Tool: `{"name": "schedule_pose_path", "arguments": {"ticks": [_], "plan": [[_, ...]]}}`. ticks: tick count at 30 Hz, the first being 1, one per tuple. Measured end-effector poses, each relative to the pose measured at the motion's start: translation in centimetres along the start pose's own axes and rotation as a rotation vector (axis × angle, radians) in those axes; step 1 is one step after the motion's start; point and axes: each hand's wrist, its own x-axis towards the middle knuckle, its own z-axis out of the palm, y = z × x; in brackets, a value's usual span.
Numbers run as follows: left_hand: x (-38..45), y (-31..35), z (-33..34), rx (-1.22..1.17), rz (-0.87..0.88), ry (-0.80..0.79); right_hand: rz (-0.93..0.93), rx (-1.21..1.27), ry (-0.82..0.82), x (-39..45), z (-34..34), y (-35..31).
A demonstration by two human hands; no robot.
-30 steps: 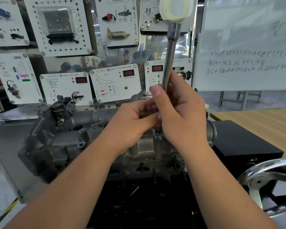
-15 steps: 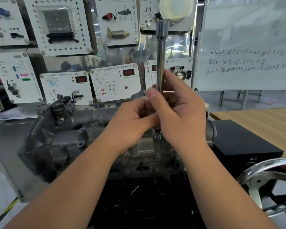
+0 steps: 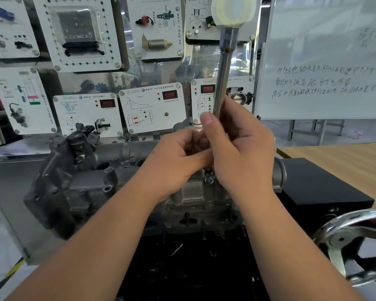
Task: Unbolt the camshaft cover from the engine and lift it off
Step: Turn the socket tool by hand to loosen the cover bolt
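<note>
Whiteboard (image 3: 326, 61), handwheel (image 3: 354, 242), sensor panels (image 3: 152, 109) behind.

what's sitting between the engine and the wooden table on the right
In the head view, a black box lies between the engine and the wooden table; a chrome handwheel shows nearer the camera.

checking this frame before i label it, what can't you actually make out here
Head view only:
- Lower end of the metal tool: covered by the right hand and left hand, so its seat on the bolt is hidden.
- Tool's top: lost against a pale round blur.
- Handwheel: cut off by the right edge.
- Whiteboard writing: too faint to read.
</note>
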Motion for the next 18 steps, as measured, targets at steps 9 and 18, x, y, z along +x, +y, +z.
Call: {"name": "schedule_pose_path", "arguments": {"ticks": [9, 18], "plan": [[-0.3, 0.4, -0.3, -0.130, -0.028, -0.094, 0.031, 0.070, -0.061, 0.1, -0.2, 0.2], [-0.1, 0.3, -0.2, 0.001, -0.017, -0.006, 0.000, 0.044, 0.059, -0.5, 0.9, 0.5]]}}
